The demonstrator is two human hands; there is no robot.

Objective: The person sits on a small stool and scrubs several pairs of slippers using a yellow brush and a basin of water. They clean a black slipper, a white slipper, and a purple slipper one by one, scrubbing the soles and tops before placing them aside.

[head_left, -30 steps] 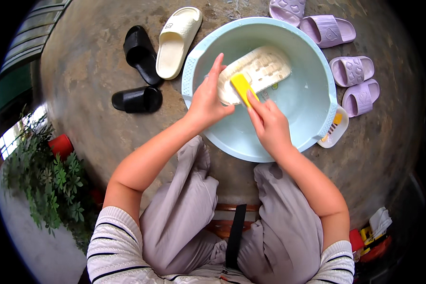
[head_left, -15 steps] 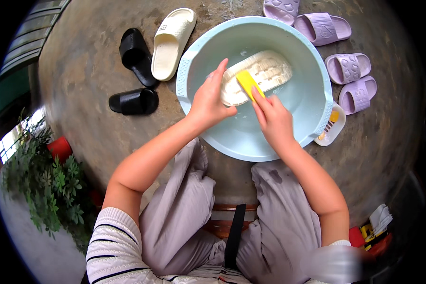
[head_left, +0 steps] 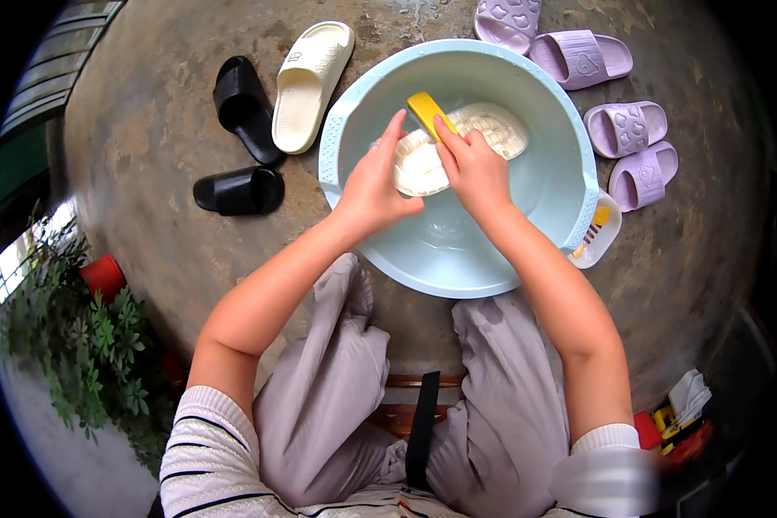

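A cream slide slipper (head_left: pixel 420 164) lies tilted, its grooved sole facing up, inside the pale blue basin (head_left: pixel 339 116). My left hand (head_left: pixel 373 186) grips the slipper's near-left end, with the thumb below and the fingers along the far side. My right hand (head_left: pixel 475 168) is closed around a yellow scrub brush (head_left: pixel 425 110), which lies across the sole's far edge. Its underside is hidden from view. A little water wets the basin's bottom below the slipper.
Left of the basin stand the matching cream slipper (head_left: pixel 309 86) and two black slippers (head_left: pixel 242 190). Several lilac slippers (head_left: pixel 626 129) line the right side. A white soap dish (head_left: pixel 609 233) touches the basin's right rim. A leafy plant (head_left: pixel 95 345) is at far left.
My right hand has pushed the yellow brush away from me and slightly left, from mid-sole to the slipper's far edge. My left hand keeps its grip on the slipper.
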